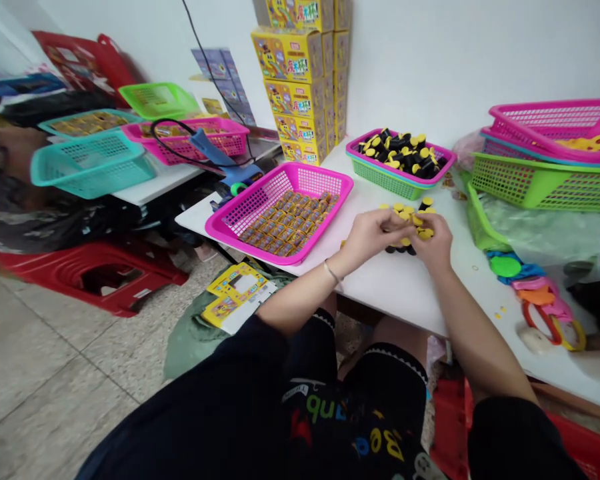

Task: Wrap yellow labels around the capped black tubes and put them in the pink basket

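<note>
My left hand [373,235] and my right hand [434,241] meet over the white table [380,283], with fingers bent and tips together. Whatever sits between the fingertips is too small and blurred to make out. Right behind and beneath them stands a cluster of small black cylinders with yellow caps [405,212]. A pink basket [347,187] to the left contains rows of small brown-and-yellow wrapped pieces [290,223]. Farther back, a pink basket [351,148] stacked on a green one is heaped with more yellow-capped black cylinders [405,152].
Yellow printed boxes [295,97] are stacked against the wall. Pink and green baskets [540,180] stand at the right, near rolls of tape [543,323]. A blue tape dispenser [220,157] lies behind the left basket. Another person sits at far left by a red stool [95,273].
</note>
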`<control>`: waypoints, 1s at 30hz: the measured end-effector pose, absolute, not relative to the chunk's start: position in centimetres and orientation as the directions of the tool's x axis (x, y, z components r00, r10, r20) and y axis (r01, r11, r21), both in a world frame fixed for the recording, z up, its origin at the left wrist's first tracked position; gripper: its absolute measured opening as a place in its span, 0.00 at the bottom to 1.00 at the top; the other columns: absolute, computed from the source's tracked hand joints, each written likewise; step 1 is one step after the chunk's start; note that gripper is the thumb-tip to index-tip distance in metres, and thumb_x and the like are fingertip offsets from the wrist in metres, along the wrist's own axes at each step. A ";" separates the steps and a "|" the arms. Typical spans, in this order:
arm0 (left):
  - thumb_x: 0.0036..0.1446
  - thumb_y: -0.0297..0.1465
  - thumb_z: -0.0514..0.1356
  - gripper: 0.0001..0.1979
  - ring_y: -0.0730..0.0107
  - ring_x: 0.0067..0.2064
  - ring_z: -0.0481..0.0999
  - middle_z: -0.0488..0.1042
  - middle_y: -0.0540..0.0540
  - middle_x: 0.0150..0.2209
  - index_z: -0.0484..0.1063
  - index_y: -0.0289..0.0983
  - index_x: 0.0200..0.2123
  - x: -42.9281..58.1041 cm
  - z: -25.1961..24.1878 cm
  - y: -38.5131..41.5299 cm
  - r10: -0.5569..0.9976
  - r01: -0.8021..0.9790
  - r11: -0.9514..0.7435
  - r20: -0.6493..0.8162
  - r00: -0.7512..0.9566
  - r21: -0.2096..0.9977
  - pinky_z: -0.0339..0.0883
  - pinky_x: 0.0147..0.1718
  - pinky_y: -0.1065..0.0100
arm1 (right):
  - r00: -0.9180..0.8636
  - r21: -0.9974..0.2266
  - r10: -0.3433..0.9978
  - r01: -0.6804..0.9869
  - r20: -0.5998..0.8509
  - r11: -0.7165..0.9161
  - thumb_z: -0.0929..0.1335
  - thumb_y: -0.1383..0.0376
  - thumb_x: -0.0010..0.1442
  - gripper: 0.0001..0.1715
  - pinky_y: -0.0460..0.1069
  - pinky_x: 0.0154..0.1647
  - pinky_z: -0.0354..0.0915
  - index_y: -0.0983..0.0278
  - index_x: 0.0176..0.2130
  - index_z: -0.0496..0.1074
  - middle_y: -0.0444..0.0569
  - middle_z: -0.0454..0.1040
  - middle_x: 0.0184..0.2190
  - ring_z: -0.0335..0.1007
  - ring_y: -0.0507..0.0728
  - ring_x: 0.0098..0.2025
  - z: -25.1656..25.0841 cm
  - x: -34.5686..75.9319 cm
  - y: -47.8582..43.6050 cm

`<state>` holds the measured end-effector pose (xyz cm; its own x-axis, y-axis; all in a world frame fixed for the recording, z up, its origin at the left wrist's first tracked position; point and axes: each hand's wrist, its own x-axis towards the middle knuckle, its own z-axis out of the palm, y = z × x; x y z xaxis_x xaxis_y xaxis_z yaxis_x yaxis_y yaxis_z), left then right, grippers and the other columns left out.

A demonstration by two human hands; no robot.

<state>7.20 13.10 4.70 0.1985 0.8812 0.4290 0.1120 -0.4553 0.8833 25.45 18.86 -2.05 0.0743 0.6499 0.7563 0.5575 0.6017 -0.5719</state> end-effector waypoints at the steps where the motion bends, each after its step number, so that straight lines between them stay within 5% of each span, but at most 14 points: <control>1: 0.58 0.42 0.67 0.15 0.73 0.27 0.80 0.80 0.48 0.31 0.72 0.35 0.32 8.1 5.1 14.6 0.890 0.087 -0.437 0.417 0.185 0.895 0.68 0.25 0.75 | 0.165 -0.631 0.658 0.523 0.735 0.573 0.73 0.55 0.54 0.17 0.55 0.40 0.73 0.61 0.41 0.74 0.50 0.77 0.39 0.74 0.57 0.37 -1.9 25.9 19.1; 6: 0.66 0.40 0.60 0.13 0.75 0.27 0.78 0.81 0.49 0.31 0.70 0.36 0.35 10.3 3.6 19.0 0.874 0.211 -0.485 0.459 0.160 0.849 0.65 0.26 0.74 | 0.410 -0.816 0.709 0.211 0.573 0.537 0.74 0.52 0.53 0.20 0.48 0.27 0.67 0.60 0.38 0.69 0.40 0.72 0.27 0.67 0.50 0.25 -1.2 27.2 20.1; 10: 0.71 0.41 0.53 0.18 0.70 0.35 0.80 0.80 0.48 0.32 0.71 0.37 0.33 9.5 0.9 19.9 0.813 0.411 -0.582 0.507 0.286 0.701 0.68 0.35 0.71 | 0.460 -0.809 0.725 -0.025 0.512 0.587 0.76 0.48 0.50 0.24 0.47 0.25 0.65 0.59 0.34 0.67 0.38 0.72 0.28 0.67 0.49 0.24 -0.6 27.5 20.5; 17: 0.73 0.47 0.39 0.32 0.60 0.47 0.78 0.81 0.39 0.42 0.78 0.35 0.44 8.8 -0.1 20.8 0.644 0.522 -0.753 0.615 0.456 0.401 0.69 0.49 0.60 | 0.414 -0.782 0.777 -0.209 0.474 0.588 0.77 0.47 0.48 0.27 0.45 0.26 0.64 0.59 0.28 0.63 0.37 0.71 0.25 0.67 0.48 0.25 0.8 27.5 19.9; 23: 0.73 0.44 0.43 0.28 0.60 0.52 0.77 0.79 0.39 0.53 0.73 0.36 0.60 8.8 -0.4 21.1 0.649 0.459 -0.757 0.618 0.445 0.465 0.67 0.53 0.60 | 0.316 -0.820 0.817 -0.166 0.482 0.548 0.76 0.45 0.50 0.27 0.47 0.30 0.67 0.59 0.28 0.62 0.38 0.70 0.26 0.69 0.50 0.28 0.9 27.2 19.2; 30: 0.73 0.46 0.40 0.30 0.61 0.47 0.77 0.81 0.42 0.44 0.68 0.39 0.65 8.6 -0.1 20.6 0.661 0.373 -0.750 0.637 0.396 0.546 0.66 0.50 0.63 | 0.242 -0.853 0.844 -0.099 0.479 0.512 0.75 0.43 0.52 0.29 0.48 0.33 0.71 0.58 0.28 0.60 0.39 0.72 0.29 0.70 0.51 0.30 0.7 26.3 18.4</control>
